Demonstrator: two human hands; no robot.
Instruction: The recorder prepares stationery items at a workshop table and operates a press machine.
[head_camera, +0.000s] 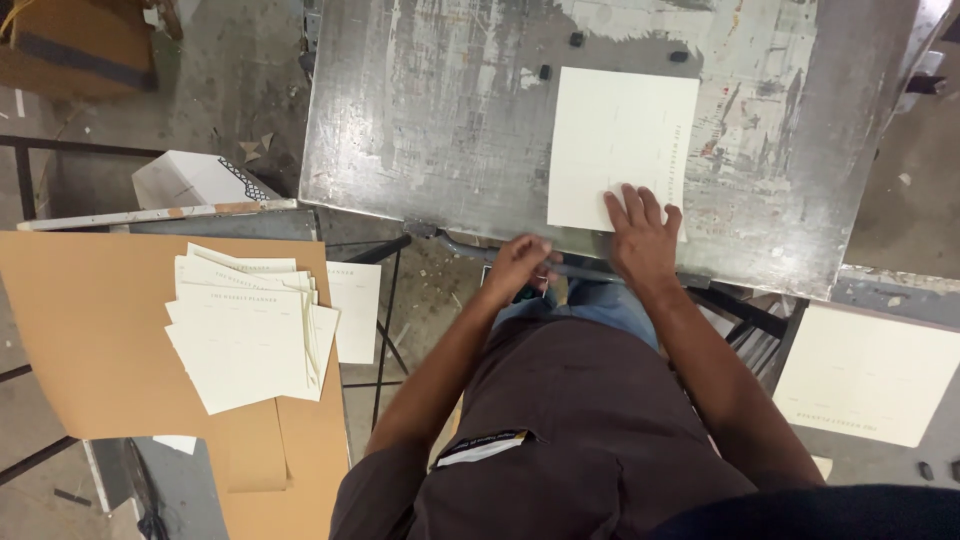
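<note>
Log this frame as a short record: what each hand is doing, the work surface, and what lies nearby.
left hand: closed around a metal bar at the table's front edge
right hand: flat on a cream sheet
surface: worn metal table
to the left: fanned stack of cream sheets on brown cardboard
to the right: another cream stack, lower down

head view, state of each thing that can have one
cream sheet: flat on metal table
right hand: fingers spread, pressing sheet's near edge
left hand: closed around bar at table's front edge
stack of sheets: fanned, on brown cardboard
</note>
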